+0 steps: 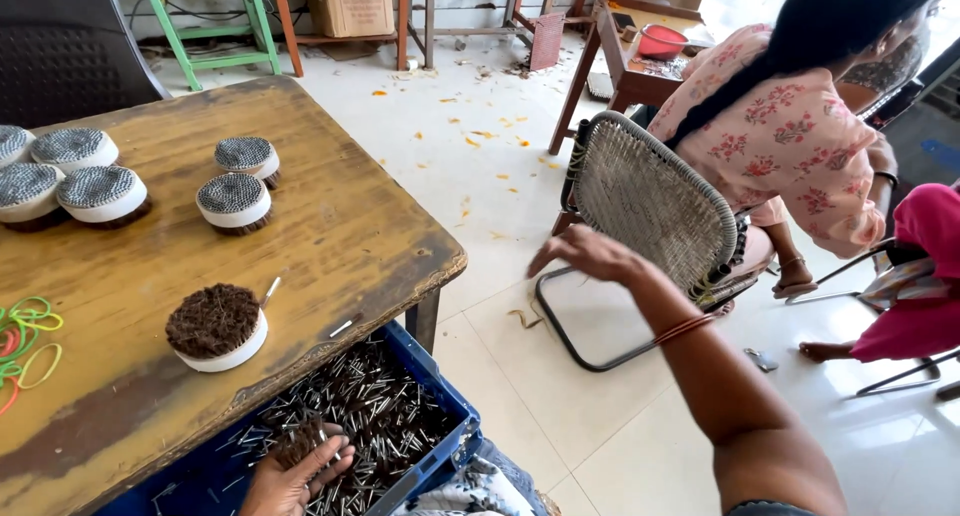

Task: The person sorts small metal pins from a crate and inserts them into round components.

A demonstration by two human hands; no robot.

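— The floor is pale tile with bits of orange scattered on it, and a worn wooden table (330,226) stands at the left. Where are the person's hands?

— The left hand (295,476) is low, down in a blue crate (440,396) that sits under the table edge. It is curled shut around a little brown tuft of bristles (298,440).

— What is around that hand?

— Lots of thin metal pins (385,411). They fill the crate and lie every which way, so they have no one long direction.

— And the other hand?

— The right hand (585,254) is far off to the right, out over the floor. Its fingers are spread open and it holds nothing. It is just beside the back of a woven chair (650,201) where another person sits.

— Which hand is nearer the work on the table?

— The left one. A round brush with brown bristles (214,326) sits on the table just above it, up and a bit to the left. A small metal pin (271,291) lies right beside that brush. Farther back are more round brushes (233,199), and coloured rubber bands (25,341) lie at the left edge.
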